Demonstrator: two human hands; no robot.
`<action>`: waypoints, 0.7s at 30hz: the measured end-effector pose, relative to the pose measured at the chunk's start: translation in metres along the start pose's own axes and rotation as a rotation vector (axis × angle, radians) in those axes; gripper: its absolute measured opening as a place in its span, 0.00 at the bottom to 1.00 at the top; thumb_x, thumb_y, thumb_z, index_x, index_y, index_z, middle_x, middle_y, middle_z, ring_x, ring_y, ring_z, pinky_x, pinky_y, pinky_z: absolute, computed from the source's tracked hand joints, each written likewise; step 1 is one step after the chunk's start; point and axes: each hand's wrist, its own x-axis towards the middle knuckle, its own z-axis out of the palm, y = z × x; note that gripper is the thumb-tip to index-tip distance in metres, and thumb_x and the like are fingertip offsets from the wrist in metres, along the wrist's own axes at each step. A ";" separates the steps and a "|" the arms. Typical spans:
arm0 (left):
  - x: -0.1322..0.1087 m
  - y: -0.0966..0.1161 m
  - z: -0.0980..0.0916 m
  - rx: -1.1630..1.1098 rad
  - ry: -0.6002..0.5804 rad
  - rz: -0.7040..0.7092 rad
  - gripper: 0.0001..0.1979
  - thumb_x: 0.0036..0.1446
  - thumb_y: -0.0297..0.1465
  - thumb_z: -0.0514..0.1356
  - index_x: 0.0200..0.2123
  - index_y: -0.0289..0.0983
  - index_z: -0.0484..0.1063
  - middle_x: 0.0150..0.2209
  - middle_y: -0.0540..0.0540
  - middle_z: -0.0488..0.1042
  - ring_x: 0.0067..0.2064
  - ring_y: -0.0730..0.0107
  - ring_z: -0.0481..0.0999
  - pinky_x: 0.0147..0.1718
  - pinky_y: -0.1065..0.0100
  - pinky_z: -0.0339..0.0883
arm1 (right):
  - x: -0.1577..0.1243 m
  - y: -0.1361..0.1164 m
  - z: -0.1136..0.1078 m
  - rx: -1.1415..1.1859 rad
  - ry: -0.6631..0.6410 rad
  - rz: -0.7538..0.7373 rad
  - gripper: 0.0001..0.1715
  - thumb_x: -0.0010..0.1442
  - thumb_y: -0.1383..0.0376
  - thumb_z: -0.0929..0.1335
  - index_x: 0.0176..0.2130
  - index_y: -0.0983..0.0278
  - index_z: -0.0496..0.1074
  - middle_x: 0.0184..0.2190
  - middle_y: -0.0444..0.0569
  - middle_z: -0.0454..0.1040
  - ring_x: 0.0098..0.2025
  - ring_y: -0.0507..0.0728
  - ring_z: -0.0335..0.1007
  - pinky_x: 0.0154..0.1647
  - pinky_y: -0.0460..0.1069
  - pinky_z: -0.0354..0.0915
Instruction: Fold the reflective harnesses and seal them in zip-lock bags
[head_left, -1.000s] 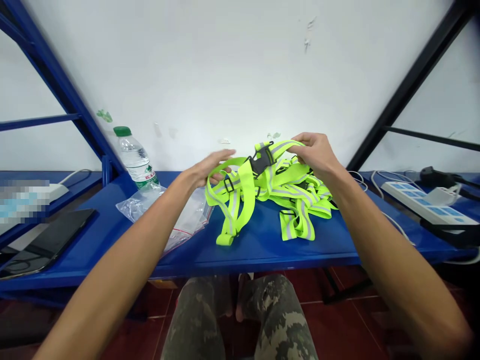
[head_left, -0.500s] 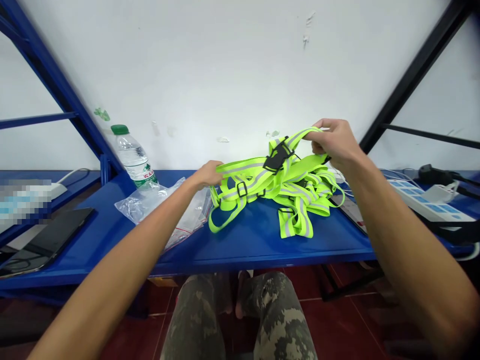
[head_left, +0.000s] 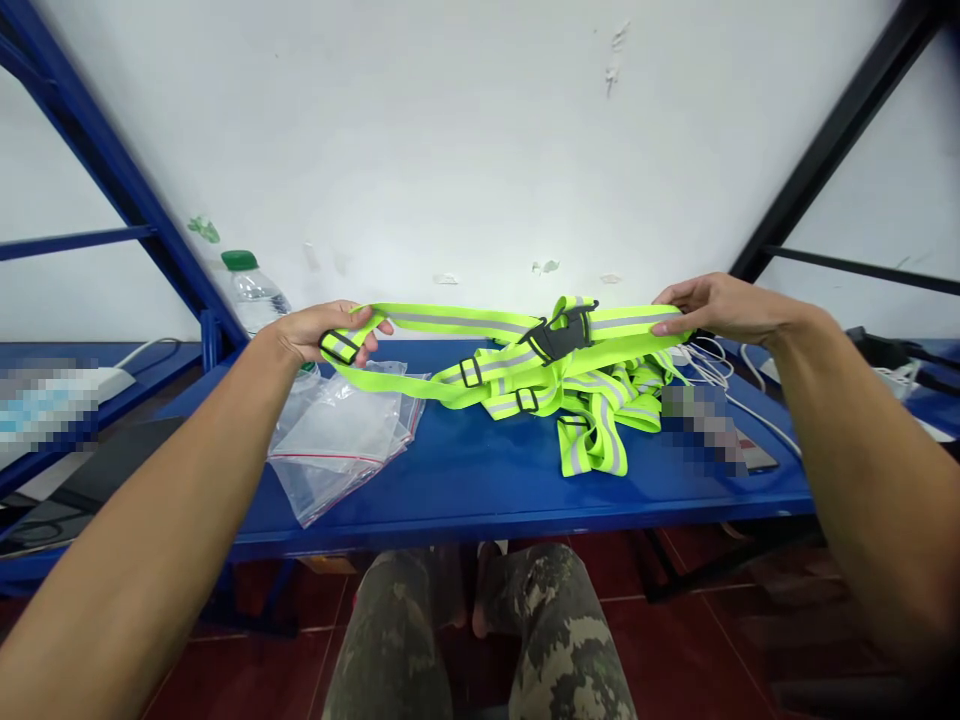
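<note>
A neon-yellow reflective strap [head_left: 457, 319] with a grey stripe is stretched sideways between my two hands. My left hand [head_left: 330, 328] is closed round its left loop, beside a black slide adjuster [head_left: 340, 346]. The right end is pinched between thumb and fingers of my right hand [head_left: 701, 305]. A black side-release buckle [head_left: 561, 333] hangs on the strap between the hands. Under and behind it, a heap of the same neon webbing [head_left: 611, 420] lies on the blue shelf [head_left: 480, 490], with more black adjusters. Where the held strap parts from the heap, I cannot tell.
Clear zip bags [head_left: 341, 440] lie on the shelf below my left hand. A water bottle with a green cap [head_left: 244, 280] stands behind that hand. White cables [head_left: 712, 365] and a partly blurred flat object [head_left: 754, 452] are at the right. Blue posts [head_left: 112, 150] frame the left side.
My left hand has moved left and up, drawing the strap out long. My right hand has moved right and lower. The buckle has come down slightly, and the strap is straighter.
</note>
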 end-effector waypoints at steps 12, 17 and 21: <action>0.015 -0.017 0.063 0.685 0.058 0.252 0.15 0.41 0.38 0.74 0.27 0.37 0.76 0.31 0.41 0.77 0.36 0.57 0.77 0.40 0.59 0.72 | -0.005 -0.042 0.068 0.148 0.289 -0.237 0.17 0.41 0.64 0.80 0.27 0.62 0.72 0.22 0.47 0.75 0.21 0.55 0.70 0.19 0.49 0.63; -0.006 -0.047 0.173 0.687 0.072 0.878 0.18 0.53 0.45 0.66 0.38 0.38 0.72 0.45 0.40 0.75 0.49 0.57 0.72 0.54 0.56 0.64 | -0.001 -0.058 0.104 0.313 0.216 -0.259 0.18 0.41 0.63 0.80 0.26 0.61 0.70 0.21 0.45 0.74 0.22 0.55 0.71 0.20 0.50 0.65; -0.001 -0.065 0.209 0.499 -0.090 0.770 0.21 0.51 0.43 0.67 0.42 0.37 0.69 0.48 0.41 0.74 0.51 0.58 0.72 0.52 0.56 0.65 | -0.004 -0.060 0.115 0.341 0.128 -0.321 0.18 0.42 0.58 0.81 0.26 0.62 0.72 0.24 0.46 0.75 0.24 0.54 0.71 0.23 0.50 0.67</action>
